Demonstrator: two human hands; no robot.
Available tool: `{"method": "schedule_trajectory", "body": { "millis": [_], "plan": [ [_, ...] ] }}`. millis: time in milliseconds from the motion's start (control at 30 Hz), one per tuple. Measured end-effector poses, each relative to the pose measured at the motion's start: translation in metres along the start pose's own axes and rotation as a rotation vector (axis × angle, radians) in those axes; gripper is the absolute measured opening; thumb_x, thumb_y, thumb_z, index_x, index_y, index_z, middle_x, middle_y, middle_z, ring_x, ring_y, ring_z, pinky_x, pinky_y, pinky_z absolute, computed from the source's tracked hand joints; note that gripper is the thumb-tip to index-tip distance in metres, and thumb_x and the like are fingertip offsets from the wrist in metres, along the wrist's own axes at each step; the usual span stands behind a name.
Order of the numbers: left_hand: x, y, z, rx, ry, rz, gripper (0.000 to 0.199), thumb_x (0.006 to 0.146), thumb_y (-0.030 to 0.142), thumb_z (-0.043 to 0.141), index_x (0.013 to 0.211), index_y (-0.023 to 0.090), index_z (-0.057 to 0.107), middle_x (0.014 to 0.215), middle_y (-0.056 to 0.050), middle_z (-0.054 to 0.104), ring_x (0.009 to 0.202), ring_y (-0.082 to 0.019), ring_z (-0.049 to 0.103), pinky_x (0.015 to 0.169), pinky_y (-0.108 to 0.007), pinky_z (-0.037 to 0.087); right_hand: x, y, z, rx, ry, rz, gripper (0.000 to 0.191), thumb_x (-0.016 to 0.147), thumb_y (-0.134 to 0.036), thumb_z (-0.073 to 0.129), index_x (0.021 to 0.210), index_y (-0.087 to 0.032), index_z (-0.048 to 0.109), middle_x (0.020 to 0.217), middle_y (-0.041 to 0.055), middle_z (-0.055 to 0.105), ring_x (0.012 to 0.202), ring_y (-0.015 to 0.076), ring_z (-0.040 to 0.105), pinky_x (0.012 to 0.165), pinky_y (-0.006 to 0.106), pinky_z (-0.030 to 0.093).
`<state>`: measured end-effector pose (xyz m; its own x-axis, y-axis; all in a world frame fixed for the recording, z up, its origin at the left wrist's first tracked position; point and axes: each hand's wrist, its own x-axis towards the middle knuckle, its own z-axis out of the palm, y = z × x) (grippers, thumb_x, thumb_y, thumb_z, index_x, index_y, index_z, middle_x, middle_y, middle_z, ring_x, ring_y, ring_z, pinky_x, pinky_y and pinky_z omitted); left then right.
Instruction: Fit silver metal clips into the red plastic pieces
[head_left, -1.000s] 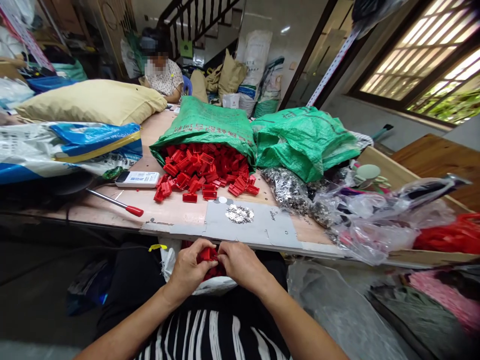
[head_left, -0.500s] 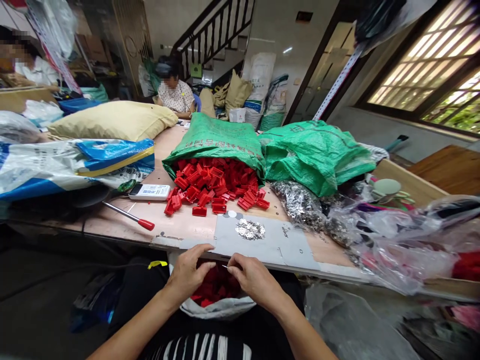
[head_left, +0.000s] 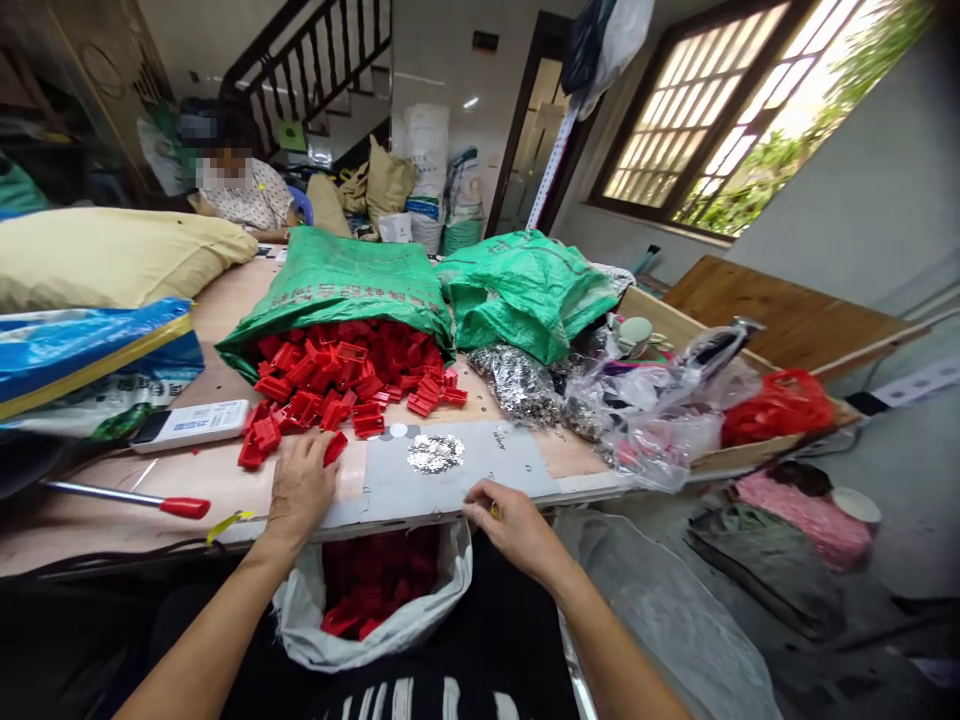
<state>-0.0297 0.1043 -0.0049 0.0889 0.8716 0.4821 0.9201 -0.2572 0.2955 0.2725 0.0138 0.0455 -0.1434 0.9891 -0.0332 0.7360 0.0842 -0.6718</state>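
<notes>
Red plastic parts (head_left: 349, 365) spill from a green woven sack (head_left: 352, 275) onto the table. My left hand (head_left: 304, 485) is at the near edge of this heap, its fingers closed on a red part (head_left: 335, 448). My right hand (head_left: 499, 510) is at the table's front edge with thumb and fingertips pinched together; anything between them is too small to name. Small silvery metal pieces (head_left: 436, 453) lie in a pile on a grey sheet (head_left: 390, 480) between the hands. Below, an open white sack (head_left: 300, 625) on the lap holds more red parts.
At the left lie a red-handled metal rod (head_left: 184, 507), a white box-shaped device (head_left: 199, 422) and a blue-white bag (head_left: 97, 345). Bagged metal pieces (head_left: 517, 385) and clear plastic bags (head_left: 652, 435) lie at the right. A person (head_left: 244, 190) sits across the table.
My left hand has moved from above the lap sack to the red heap and taken hold of a part. My right hand has stayed near the table edge. The view has swung right.
</notes>
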Motion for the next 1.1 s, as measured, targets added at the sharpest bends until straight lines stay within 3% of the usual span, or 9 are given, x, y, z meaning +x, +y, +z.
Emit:
{"method": "schedule_trajectory", "body": {
  "millis": [100,233,333,500,567,767,900,1000,1100],
  "plan": [
    [-0.005,0.000,-0.001,-0.002,-0.042,0.002,0.035,0.084,0.019,0.048,0.117,0.015,0.056,0.107,-0.014,0.061,0.099,-0.029,0.059,0.084,-0.041,0.048,0.013,0.028,-0.019,-0.149,0.188,0.094,0.018,0.089,-0.030,0.051,0.097,-0.019,0.062,0.082,0.0010,0.065,0.077,0.0162,0.059,0.071,0.025,0.042],
    [-0.008,-0.002,-0.001,-0.090,-0.049,-0.001,0.035,0.085,0.022,0.046,0.119,0.018,0.057,0.109,-0.013,0.061,0.098,-0.028,0.061,0.086,-0.040,0.049,0.040,0.053,-0.033,-0.310,0.331,0.168,0.019,0.089,-0.020,0.050,0.104,-0.016,0.061,0.102,0.0070,0.065,0.093,0.0177,0.059,0.082,0.027,0.041],
    [-0.009,0.000,-0.006,-0.242,-0.028,-0.057,0.036,0.084,0.033,0.051,0.116,0.020,0.060,0.111,-0.012,0.064,0.100,-0.028,0.061,0.090,-0.043,0.047,0.057,0.060,-0.034,-0.341,0.340,0.168,0.021,0.090,-0.019,0.050,0.107,-0.016,0.061,0.107,0.0083,0.064,0.098,0.0182,0.058,0.084,0.026,0.040],
    [-0.016,0.023,-0.027,-0.808,-0.154,-0.433,0.055,0.076,0.049,0.061,0.122,0.020,0.056,0.112,-0.009,0.067,0.093,-0.024,0.067,0.080,-0.036,0.054,0.071,0.061,-0.029,-0.379,0.327,0.141,0.016,0.090,-0.021,0.052,0.101,-0.018,0.063,0.103,0.0058,0.065,0.092,0.0180,0.059,0.077,0.026,0.040],
    [-0.019,0.035,-0.037,-0.942,-0.190,-0.514,0.059,0.072,0.049,0.066,0.121,0.017,0.057,0.106,-0.008,0.067,0.091,-0.022,0.067,0.077,-0.033,0.053,0.073,0.063,-0.028,-0.384,0.326,0.131,0.014,0.090,-0.021,0.051,0.098,-0.018,0.063,0.102,0.0054,0.066,0.090,0.0182,0.059,0.074,0.026,0.039],
    [-0.025,0.058,-0.053,-1.048,-0.197,-0.584,0.061,0.068,0.044,0.071,0.119,0.015,0.057,0.095,-0.006,0.065,0.076,-0.017,0.066,0.068,-0.029,0.051,0.078,0.072,-0.029,-0.378,0.322,0.103,0.013,0.089,-0.018,0.050,0.094,-0.017,0.062,0.098,0.0066,0.067,0.087,0.0189,0.060,0.074,0.027,0.039],
    [-0.032,0.064,-0.057,-1.043,-0.194,-0.541,0.055,0.070,0.042,0.070,0.118,0.016,0.058,0.092,-0.005,0.065,0.072,-0.015,0.064,0.063,-0.027,0.050,0.078,0.075,-0.029,-0.380,0.327,0.085,0.013,0.088,-0.021,0.049,0.089,-0.018,0.061,0.093,0.0072,0.067,0.085,0.0208,0.061,0.073,0.029,0.040],
    [-0.041,0.066,-0.061,-1.128,-0.213,-0.567,0.048,0.073,0.041,0.069,0.113,0.017,0.061,0.095,-0.005,0.068,0.078,-0.016,0.064,0.070,-0.029,0.051,0.077,0.078,-0.028,-0.363,0.348,0.049,0.015,0.088,-0.025,0.045,0.087,-0.019,0.058,0.093,0.0076,0.066,0.085,0.0215,0.061,0.073,0.030,0.041],
    [-0.051,0.069,-0.068,-1.339,-0.309,-0.658,0.034,0.075,0.040,0.068,0.099,0.017,0.066,0.094,-0.005,0.071,0.080,-0.016,0.065,0.075,-0.029,0.050,0.075,0.086,-0.028,-0.288,0.377,0.006,0.017,0.087,-0.031,0.040,0.087,-0.020,0.053,0.088,0.0083,0.067,0.080,0.0223,0.063,0.070,0.031,0.043]
  ]
}}
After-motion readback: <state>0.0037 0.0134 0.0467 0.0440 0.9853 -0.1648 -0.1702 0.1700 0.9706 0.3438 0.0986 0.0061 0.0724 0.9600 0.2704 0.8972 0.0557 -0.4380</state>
